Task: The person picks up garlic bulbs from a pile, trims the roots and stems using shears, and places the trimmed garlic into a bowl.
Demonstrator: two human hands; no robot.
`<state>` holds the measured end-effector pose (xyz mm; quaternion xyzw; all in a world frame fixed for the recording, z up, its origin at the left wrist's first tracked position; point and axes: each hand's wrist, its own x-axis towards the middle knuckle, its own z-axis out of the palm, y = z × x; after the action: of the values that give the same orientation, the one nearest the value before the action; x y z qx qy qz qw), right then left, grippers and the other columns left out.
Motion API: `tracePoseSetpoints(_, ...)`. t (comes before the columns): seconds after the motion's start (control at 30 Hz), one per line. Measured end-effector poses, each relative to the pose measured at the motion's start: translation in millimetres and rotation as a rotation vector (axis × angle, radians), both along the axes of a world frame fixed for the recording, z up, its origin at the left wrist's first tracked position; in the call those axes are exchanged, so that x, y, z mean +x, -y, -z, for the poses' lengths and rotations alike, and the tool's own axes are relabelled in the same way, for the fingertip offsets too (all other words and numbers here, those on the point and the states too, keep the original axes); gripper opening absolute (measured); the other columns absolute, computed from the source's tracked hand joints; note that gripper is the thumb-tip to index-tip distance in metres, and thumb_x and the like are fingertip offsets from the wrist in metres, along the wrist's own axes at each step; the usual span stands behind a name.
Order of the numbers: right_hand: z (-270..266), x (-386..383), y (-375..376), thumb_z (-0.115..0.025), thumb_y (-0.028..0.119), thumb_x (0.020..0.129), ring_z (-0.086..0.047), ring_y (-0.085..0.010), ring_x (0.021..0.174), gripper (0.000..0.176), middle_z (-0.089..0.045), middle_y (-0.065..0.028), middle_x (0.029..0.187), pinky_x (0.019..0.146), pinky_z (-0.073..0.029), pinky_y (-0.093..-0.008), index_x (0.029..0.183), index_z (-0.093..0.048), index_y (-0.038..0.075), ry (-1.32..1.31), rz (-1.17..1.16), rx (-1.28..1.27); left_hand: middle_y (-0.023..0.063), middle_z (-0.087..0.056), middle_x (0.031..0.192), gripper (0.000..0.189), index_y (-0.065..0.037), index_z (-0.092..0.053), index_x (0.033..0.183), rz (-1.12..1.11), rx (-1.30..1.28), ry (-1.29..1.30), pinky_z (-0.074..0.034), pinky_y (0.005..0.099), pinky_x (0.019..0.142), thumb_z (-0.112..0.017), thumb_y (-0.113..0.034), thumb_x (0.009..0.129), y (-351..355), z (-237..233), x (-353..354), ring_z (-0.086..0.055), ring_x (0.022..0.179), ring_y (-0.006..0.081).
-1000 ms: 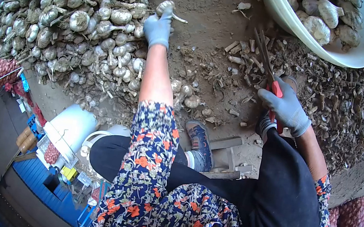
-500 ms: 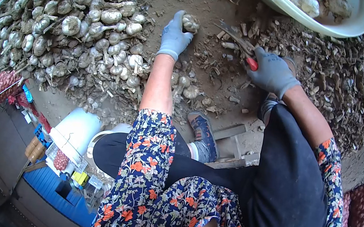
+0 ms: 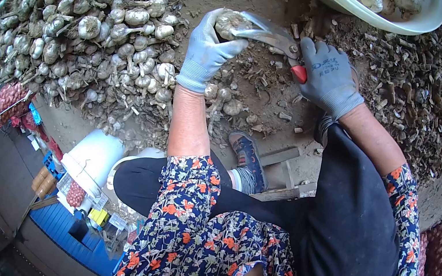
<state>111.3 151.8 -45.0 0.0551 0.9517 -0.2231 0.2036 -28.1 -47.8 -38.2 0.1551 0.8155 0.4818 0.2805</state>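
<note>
My left hand point(image 3: 208, 48), in a grey glove, is closed round a garlic bulb point(image 3: 229, 25). In my right hand point(image 3: 327, 77), also gloved, are the red handles of metal shears point(image 3: 276, 37). The shears' blades are parted and point left, with their tips at the right side of the bulb. Beyond my left hand, a large heap of garlic point(image 3: 90, 28) with dry stems spreads to the left. Cut stem pieces point(image 3: 408, 99) lie piled to the right of my right hand.
A pale basin point(image 3: 370, 17) holding garlic bulbs stands at the top right. A white bucket point(image 3: 91, 154) is at the lower left, near a red net sack point(image 3: 6, 102). Filled net sacks point(image 3: 441, 257) stand at the right edge. My shoe point(image 3: 247, 157) rests below my hands.
My left hand has lifted the garlic bulb and turned it towards the right. The shears have opened and swung up to meet the bulb.
</note>
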Motion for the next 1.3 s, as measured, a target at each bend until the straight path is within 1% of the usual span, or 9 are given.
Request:
tracePoseSetpoints(0.17, -11, 5, -2, -0.060, 0.039, 0.084, -0.060, -0.0318, 0.095, 0.049, -0.058, -0.0162, 0.100, 0.081, -0.045, -0.0500, 0.118, -0.044, 0.006, 0.001, -0.015, 0.062, 0.0062, -0.063, 0.104, 0.063, 0.003, -0.051, 0.121, -0.024, 0.034, 0.131, -0.049, 0.0259, 0.082, -0.078, -0.009, 0.066, -6, -14, 6, -0.059, 0.091, 0.0111)
tracePoseSetpoints(0.37, -15, 6, -8, -0.061, 0.037, 0.084, -0.061, -0.0312, 0.092, 0.048, -0.059, -0.0160, 0.098, 0.081, -0.044, -0.0496, 0.116, -0.046, 0.004, -0.019, -0.079, 0.060, 0.0080, -0.064, 0.100, 0.067, 0.000, -0.052, 0.116, 0.194, -0.100, -0.040, -0.051, 0.0270, 0.079, -0.085, -0.019, 0.061, -8, -9, 5, -0.060, 0.089, 0.0115)
tracePoseSetpoints(0.63, 12, 16, -14, -0.063, 0.025, 0.079, -0.063, -0.0363, 0.076, 0.035, -0.061, -0.0182, 0.081, 0.066, -0.049, -0.0453, 0.104, -0.048, 0.006, -0.001, -0.088, -0.075, 0.0032, -0.065, 0.089, 0.054, 0.001, -0.059, 0.106, 0.080, 0.005, 0.345, -0.051, 0.0233, 0.075, -0.083, -0.014, 0.060, -12, -1, 5, -0.061, 0.082, 0.0077)
tracePoseSetpoints(0.73, 28, 27, -16, -0.061, 0.026, 0.081, -0.062, -0.0388, 0.074, 0.029, -0.061, -0.0217, 0.075, 0.064, -0.048, -0.0464, 0.098, -0.050, 0.005, 0.067, 0.182, -0.218, 0.0053, -0.066, 0.094, 0.053, 0.003, -0.058, 0.109, 0.020, 0.172, 0.503, -0.052, 0.0244, 0.077, -0.080, -0.009, 0.063, -2, 0, 5, -0.063, 0.084, 0.0114)
tracePoseSetpoints(0.9, 4, 34, -21, -0.057, 0.037, 0.084, -0.061, -0.0428, 0.087, 0.038, -0.063, -0.0255, 0.089, 0.076, -0.047, -0.0468, 0.095, -0.051, 0.001, 0.269, 0.238, -0.418, 0.0070, -0.062, 0.106, 0.059, 0.000, -0.050, 0.121, -0.241, 0.495, 0.456, -0.054, 0.0252, 0.072, -0.077, -0.002, 0.069, 2, 26, 14, -0.062, 0.086, 0.0140)
tracePoseSetpoints(0.97, 6, 44, -20, -0.058, 0.042, 0.082, -0.059, -0.0419, 0.095, 0.046, -0.061, -0.0272, 0.097, 0.082, -0.046, -0.0445, 0.103, -0.053, 0.001, 0.287, 0.213, -0.547, 0.0072, -0.060, 0.104, 0.057, -0.003, -0.051, 0.121, -0.399, 0.941, 0.685, -0.054, 0.0243, 0.070, -0.077, -0.004, 0.071, 0, 33, 23, -0.061, 0.085, 0.0157)
tracePoseSetpoints(1.07, -6, 40, -16, -0.059, 0.054, 0.080, -0.057, -0.0367, 0.107, 0.065, -0.059, -0.0254, 0.111, 0.093, -0.042, -0.0412, 0.115, -0.052, 0.000, 0.454, 0.286, -0.834, 0.0059, -0.058, 0.112, 0.054, -0.012, -0.051, 0.125, -0.405, 1.278, 0.900, -0.054, 0.0275, 0.074, -0.076, -0.012, 0.076, -14, 41, 39, -0.060, 0.090, 0.0172)
tracePoseSetpoints(1.17, 8, 31, -6, -0.062, 0.046, 0.084, -0.062, -0.0187, 0.079, 0.050, -0.060, -0.0103, 0.088, 0.068, -0.051, -0.0319, 0.102, -0.054, -0.001, 0.552, 0.317, -1.219, 0.0021, -0.057, 0.113, 0.057, -0.016, -0.050, 0.127, -0.434, 1.253, 0.856, -0.052, 0.0250, 0.070, -0.077, -0.018, 0.076, -25, 43, 54, -0.058, 0.093, 0.0150)
tracePoseSetpoints(1.3, 7, 23, -4, -0.062, 0.040, 0.086, -0.057, -0.0107, 0.069, 0.041, -0.056, -0.0049, 0.079, 0.057, -0.049, -0.0266, 0.096, -0.054, 0.002, 0.450, 0.359, -1.286, -0.0024, -0.057, 0.113, 0.056, -0.017, -0.051, 0.125, -0.480, 1.187, 0.801, -0.047, 0.0220, 0.065, -0.078, -0.022, 0.076, -24, 50, 50, -0.057, 0.092, 0.0121)
